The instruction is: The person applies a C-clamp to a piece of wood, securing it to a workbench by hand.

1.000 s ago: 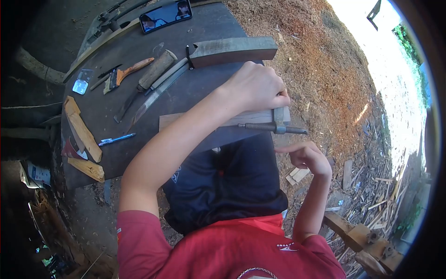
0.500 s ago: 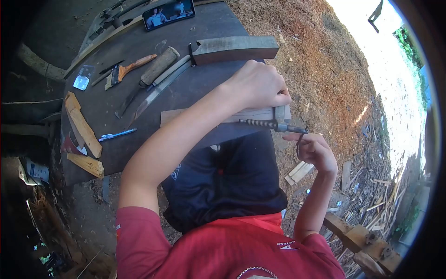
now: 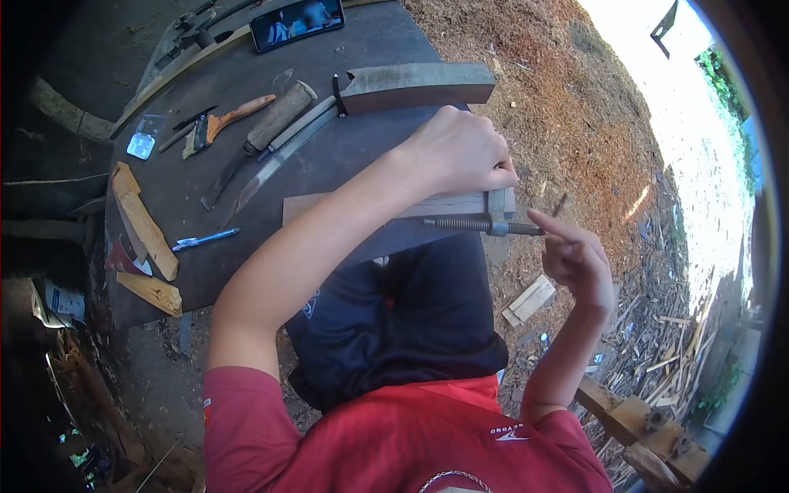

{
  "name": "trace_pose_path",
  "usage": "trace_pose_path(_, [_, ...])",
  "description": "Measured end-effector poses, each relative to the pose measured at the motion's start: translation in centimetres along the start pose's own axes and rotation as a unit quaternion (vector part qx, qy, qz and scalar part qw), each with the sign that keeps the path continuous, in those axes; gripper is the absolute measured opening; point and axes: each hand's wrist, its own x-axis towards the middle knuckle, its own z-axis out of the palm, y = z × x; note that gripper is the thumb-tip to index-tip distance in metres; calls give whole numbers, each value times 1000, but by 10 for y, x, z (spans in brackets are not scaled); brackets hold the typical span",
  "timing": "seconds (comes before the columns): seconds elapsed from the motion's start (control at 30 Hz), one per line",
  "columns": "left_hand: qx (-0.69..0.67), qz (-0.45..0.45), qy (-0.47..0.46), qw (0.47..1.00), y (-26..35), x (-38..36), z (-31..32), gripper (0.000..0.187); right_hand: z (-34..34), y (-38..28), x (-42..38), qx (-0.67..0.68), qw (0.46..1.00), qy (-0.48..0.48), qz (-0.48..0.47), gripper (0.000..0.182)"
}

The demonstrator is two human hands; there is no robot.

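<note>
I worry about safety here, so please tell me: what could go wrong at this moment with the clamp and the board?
1. The right hand touches only the tip of the clamp screw with one finger; it may slip off the thread.
2. The left hand covers the clamp top on the board; skin could get pinched.
3. The board lies at the table edge; it may shift if the clamp is loose.

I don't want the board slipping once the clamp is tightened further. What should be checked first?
1. Left hand presses on the board: ok.
2. Clamp sits at the board's edge: ok.
3. Right hand fingertip is at the screw end: ok.
4. Clamp pad seated under the table: cannot tell.
5. Knives lie apart from both hands: ok.
</note>
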Motion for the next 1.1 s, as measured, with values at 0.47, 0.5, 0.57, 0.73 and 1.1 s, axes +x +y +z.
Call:
trace_pose_path(0.47, [-3,-8,-5,1000,0,-1,-2,28,-19,23,-9,97,972,-208,-54,54])
trace_pose_path(0.5, [-6,-5,0,1000,0,-2,-3,28,-12,19,-6,116,980,-129,-97,56])
trace_pose_path(0.57, [-11,3,10,1000,0,-2,-2,28,-2,-1,3,91,995,16,-41,57])
trace_pose_path(0.73, [5,3,9,1000,-1,-2,-1,29,-9,16,23,-99,984,-20,144,52])
trace_pose_path(1.1, [-5,-4,-5,1000,3,-1,-4,29,3,-10,18,-6,994,87,67,64])
